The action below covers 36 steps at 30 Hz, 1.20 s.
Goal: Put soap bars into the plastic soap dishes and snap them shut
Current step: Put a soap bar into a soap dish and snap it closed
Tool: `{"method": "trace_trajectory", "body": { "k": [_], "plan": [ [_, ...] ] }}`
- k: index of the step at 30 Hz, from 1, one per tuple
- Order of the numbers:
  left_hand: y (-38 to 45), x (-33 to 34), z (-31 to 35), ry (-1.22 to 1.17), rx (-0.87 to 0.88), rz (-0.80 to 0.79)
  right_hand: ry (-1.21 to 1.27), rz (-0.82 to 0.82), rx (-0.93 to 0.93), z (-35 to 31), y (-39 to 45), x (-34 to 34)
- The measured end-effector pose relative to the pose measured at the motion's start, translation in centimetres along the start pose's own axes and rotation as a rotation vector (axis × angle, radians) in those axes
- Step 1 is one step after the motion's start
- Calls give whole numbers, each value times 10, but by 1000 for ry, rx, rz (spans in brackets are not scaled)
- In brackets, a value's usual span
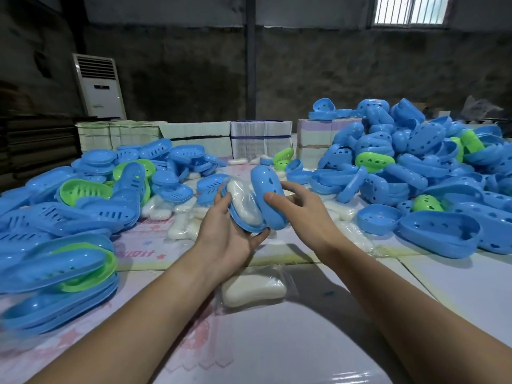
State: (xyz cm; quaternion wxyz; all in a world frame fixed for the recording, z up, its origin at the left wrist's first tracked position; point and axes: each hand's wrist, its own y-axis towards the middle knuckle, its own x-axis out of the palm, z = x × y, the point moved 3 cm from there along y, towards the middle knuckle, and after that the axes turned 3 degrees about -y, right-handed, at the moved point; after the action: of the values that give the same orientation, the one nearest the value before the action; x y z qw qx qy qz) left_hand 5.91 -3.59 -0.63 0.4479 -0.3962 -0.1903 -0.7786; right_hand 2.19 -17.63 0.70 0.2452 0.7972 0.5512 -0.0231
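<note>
Blue dish halves (pixel 267 200) in both hands (pixel 266 217)

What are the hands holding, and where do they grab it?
Left hand cups the blue dish base with its soap from underneath; right hand holds the lid by its sides.

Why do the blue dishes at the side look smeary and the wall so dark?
Head view: its wide lens stretches and blurs the edge dishes; the window is small, so the wall stays dim; the table shows glare.
</note>
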Motion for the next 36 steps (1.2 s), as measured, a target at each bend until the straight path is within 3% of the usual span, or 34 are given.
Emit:
{"method": "trace_trajectory", "body": {
  "k": [10, 19, 36],
  "plan": [
    [2, 2, -5, 60, 112, -43, 22, 3, -6, -2, -1, 5],
    [1, 0, -7, 386, 86, -131, 54, -66, 7, -3, 0, -2],
    [8, -8, -7, 340, 53, -96, 89, -146, 103, -1, -1, 5]
  ]
}}
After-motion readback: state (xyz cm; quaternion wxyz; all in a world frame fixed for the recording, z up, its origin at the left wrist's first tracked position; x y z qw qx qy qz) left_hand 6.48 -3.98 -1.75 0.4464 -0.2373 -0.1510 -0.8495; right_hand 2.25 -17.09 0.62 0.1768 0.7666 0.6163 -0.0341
